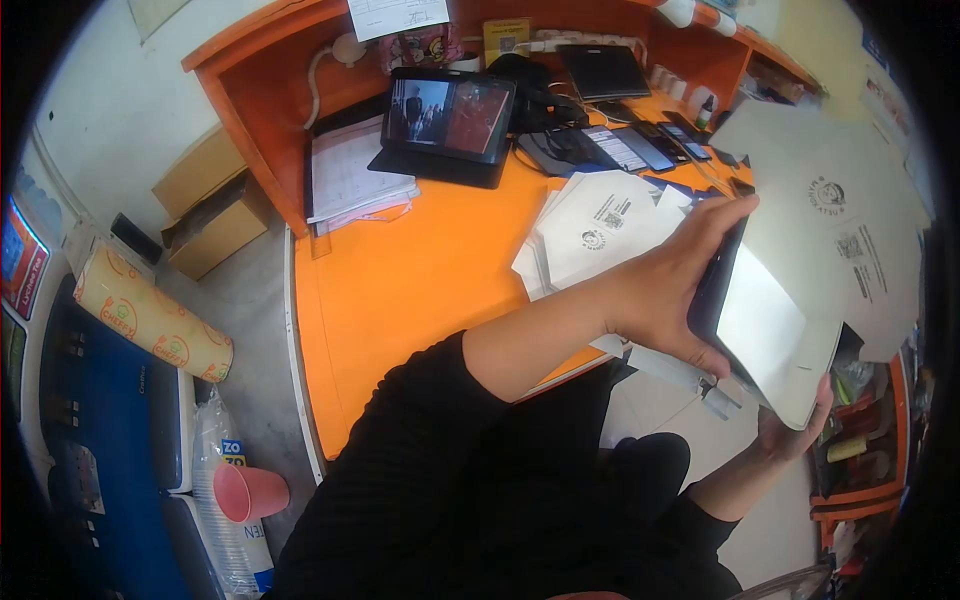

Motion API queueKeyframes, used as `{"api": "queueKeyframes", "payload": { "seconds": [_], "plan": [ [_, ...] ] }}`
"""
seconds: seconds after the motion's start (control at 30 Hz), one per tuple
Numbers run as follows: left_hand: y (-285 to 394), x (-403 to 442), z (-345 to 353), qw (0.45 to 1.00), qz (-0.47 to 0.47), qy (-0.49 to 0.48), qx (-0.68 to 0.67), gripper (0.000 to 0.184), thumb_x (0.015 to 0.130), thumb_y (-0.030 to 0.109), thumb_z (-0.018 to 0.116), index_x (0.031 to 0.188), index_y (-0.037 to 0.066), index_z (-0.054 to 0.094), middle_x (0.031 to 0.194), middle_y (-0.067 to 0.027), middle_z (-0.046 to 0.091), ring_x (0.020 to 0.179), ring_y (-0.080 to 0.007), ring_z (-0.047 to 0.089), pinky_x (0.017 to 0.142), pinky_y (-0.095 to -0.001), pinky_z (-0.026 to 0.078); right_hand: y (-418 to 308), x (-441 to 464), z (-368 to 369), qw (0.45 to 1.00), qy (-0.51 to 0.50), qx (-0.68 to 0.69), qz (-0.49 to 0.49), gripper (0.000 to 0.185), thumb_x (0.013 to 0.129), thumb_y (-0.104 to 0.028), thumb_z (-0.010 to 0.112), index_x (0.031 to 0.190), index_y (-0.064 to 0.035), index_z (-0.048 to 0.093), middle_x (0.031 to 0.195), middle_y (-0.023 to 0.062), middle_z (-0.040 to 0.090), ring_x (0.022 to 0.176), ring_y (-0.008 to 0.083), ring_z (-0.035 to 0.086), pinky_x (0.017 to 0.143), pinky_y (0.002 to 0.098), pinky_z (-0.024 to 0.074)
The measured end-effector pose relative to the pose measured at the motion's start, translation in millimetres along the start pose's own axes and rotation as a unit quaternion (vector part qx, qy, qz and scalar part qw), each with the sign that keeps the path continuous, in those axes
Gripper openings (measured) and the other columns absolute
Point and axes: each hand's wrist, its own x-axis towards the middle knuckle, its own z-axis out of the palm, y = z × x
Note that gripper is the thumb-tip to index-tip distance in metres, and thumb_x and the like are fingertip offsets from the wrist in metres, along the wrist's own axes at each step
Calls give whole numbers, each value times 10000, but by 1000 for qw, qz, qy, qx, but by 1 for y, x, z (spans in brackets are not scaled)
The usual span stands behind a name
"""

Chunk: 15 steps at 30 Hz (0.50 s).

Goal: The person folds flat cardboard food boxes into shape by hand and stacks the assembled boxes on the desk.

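A pale paper food box (800, 200), printed with a round face logo and a QR code, is held up at the right. It looks partly folded, with a large panel standing up and a bright inner face tilted towards me. My left hand (670, 285) grips its near left edge, thumb low and fingers along the upper side. At the lower corner, my right hand (795, 425) holds it with the fingers wrapped round the edge; part of that hand is behind the box. A stack of flat box blanks (600, 225) with the same print lies beside my left wrist.
On the orange desk (400, 300) stand a tablet (447, 120) playing video, papers (360, 175) and several phones (650, 147). Left of the desk are an open carton (215, 215), a printed paper roll (155, 315), a pink cup (250, 493) and bagged cups (215, 470). Shelves (870, 490) stand at right.
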Motion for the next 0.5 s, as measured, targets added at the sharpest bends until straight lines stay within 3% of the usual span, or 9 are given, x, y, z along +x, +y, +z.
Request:
{"api": "queueKeyframes", "payload": {
  "seconds": [0.1, 0.17, 0.2, 0.33, 0.43, 0.47, 0.5],
  "plan": [
    [1, 1, -2, 1000, -22, -4, -1, 1420, 537, 501, 930, 1534, 100, 2, 1496, -247, 188, 1407, -444, 240, 1160, -503, 249, 5, 2, 49, 996, -76, 6, -38, 677, 931, -455, 620, 1379, 22, 448, 1318, 173, 566, 1197, 283, 568, 1031, 433, 453],
    [1, 1, -1, 999, -35, -6, -2, 1393, 576, 520, 905, 1539, 92, -5, 1504, -243, 188, 1412, -439, 237, 1161, -504, 236, 7, 1, 59, 992, -44, -104, -60, 703, 889, -417, 702, 1364, 35, 450, 1299, 169, 570, 1188, 286, 567, 1032, 435, 447],
    [1, 0, 0, 999, -37, -5, -1, 1375, 595, 531, 892, 1539, 87, -3, 1502, -244, 190, 1411, -440, 237, 1161, -504, 233, 9, -3, 40, 977, 18, -201, -64, 714, 867, -395, 738, 1356, 41, 453, 1289, 166, 571, 1183, 286, 566, 1030, 433, 446],
    [7, 0, 5, 998, -61, -10, 14, 1331, 629, 545, 863, 1536, 71, 13, 1502, -243, 184, 1417, -434, 218, 1159, -503, 222, 4, -12, 17, 974, 4, -228, 1, 1074, 830, -375, 787, 1559, -24, 81, 1459, 155, 405, 1239, 247, 517, 1074, 408, 387],
    [21, 0, -5, 998, -65, -18, -7, 1302, 632, 510, 864, 1537, 77, 35, 1468, -232, 214, 1391, -414, 244, 1148, -490, 232, -6, -7, 45, 974, -25, -225, 2, 938, 813, -457, 777, 1462, 19, 294, 1358, 159, 511, 1179, 252, 561, 1028, 415, 424],
    [26, 0, -9, 999, -22, -10, 26, 1231, 626, 455, 865, 1526, 88, 109, 1422, -195, 248, 1349, -361, 287, 1118, -472, 269, -2, -2, 55, 976, -35, -215, -18, 960, 809, -496, 767, 1470, 15, 294, 1383, 163, 491, 1209, 260, 539, 1034, 422, 416],
    [33, 1, -16, 999, -16, 2, 46, 1175, 622, 425, 866, 1501, 100, 158, 1383, -202, 280, 1320, -373, 313, 1107, -471, 286, 1, 3, 66, 977, -45, -205, -38, 983, 804, -534, 757, 1479, 11, 295, 1407, 167, 470, 1240, 267, 518, 1040, 429, 408]
  ]
}}
